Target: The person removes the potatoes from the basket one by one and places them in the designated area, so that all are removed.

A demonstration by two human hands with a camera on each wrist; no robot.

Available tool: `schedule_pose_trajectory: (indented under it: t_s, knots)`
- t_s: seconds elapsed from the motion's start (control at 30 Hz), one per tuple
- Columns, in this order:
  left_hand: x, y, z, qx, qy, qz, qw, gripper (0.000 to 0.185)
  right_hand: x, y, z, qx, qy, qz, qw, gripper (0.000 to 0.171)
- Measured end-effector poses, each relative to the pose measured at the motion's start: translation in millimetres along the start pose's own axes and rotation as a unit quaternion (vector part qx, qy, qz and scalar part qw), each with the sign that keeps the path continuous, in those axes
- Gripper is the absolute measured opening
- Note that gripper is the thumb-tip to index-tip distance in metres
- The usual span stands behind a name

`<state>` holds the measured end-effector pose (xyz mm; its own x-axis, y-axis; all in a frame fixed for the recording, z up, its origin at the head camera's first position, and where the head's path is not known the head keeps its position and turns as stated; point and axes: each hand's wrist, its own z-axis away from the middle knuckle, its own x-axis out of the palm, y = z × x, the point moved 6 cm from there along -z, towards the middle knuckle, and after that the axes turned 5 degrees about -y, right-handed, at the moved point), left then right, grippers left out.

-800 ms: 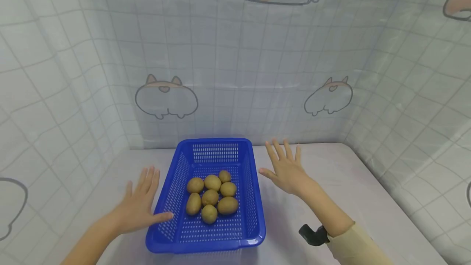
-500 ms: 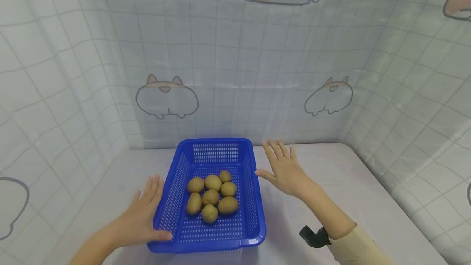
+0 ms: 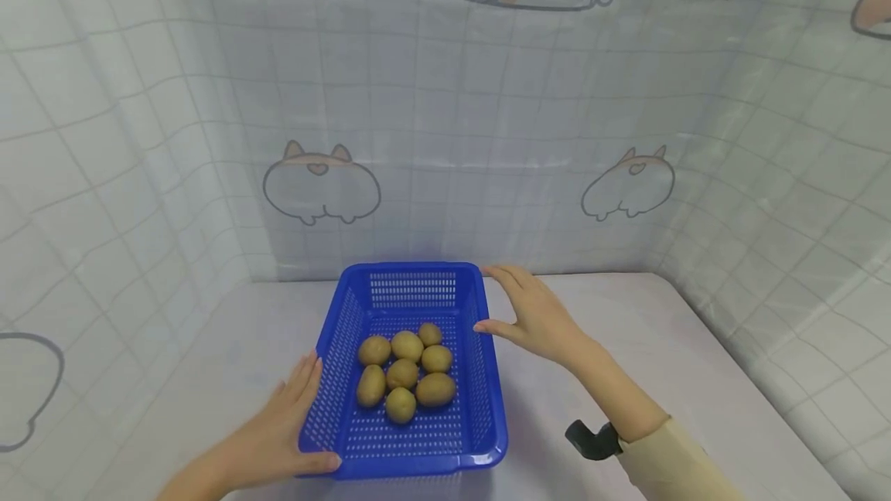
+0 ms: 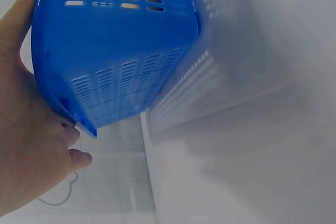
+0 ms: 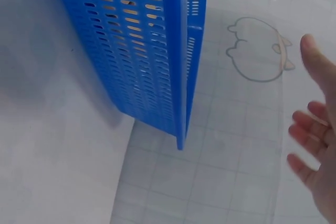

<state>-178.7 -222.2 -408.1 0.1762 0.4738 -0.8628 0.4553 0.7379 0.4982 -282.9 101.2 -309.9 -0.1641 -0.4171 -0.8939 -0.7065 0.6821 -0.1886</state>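
Observation:
A blue plastic basket (image 3: 407,467) with slotted walls stands on the table, holding several potatoes (image 3: 402,375) grouped in its middle. My left hand (image 3: 271,431) is at the basket's near left corner. Its thumb lies along the near rim and its straight fingers along the left rim; in the left wrist view the hand (image 4: 26,145) overlaps the rim from outside. My right hand (image 3: 539,315) hovers by the far right corner, with thumb and bent fingers spread apart toward the rim. The right wrist view shows this hand (image 5: 321,124) with a gap between it and the basket (image 5: 118,51).
White table surface (image 3: 626,362) surrounds the basket. Behind and on both sides hang white grid-patterned sheets (image 3: 459,176) with cartoon dog prints. A black curved piece (image 3: 592,441) sits at my right wrist beside the beige sleeve (image 3: 668,458).
Both hands have moved in toward the basket, the left one nearer and to the right against the corner. The right hand's fingers have bent toward the rim. The potatoes have stayed put.

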Motion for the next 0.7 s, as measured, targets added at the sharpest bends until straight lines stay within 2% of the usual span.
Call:
schedule_pose_trajectory:
  t_s: [0.2, 0.33, 0.43, 0.57, 0.7]
  knots:
    - [3.7, 4.7, 3.0, -0.014, 0.001, 0.008, 0.9999, 0.123, -1, -5, -12, -0.06, 0.027, -0.03, 0.997, 0.071]
    - [4.9, 8.0, 4.1, -0.013, 0.014, -0.012, 0.9997, 0.125, -3, -11, -18, -0.096, 0.047, -0.051, 0.993, 0.068]
    - [5.5, 9.1, 4.6, -0.026, 0.022, -0.03, 0.999, 0.125, -4, -16, -22, -0.121, 0.059, -0.063, 0.989, 0.065]
    - [5.2, 9.9, 4.7, -0.038, 0.028, -0.053, 0.9975, 0.123, -4, -21, -28, -0.139, 0.062, -0.072, 0.986, 0.065]
    - [4.1, 11.4, 5.4, -0.025, 0.039, -0.077, 0.9959, 0.122, -3, -28, -34, -0.144, 0.049, -0.082, 0.985, 0.066]
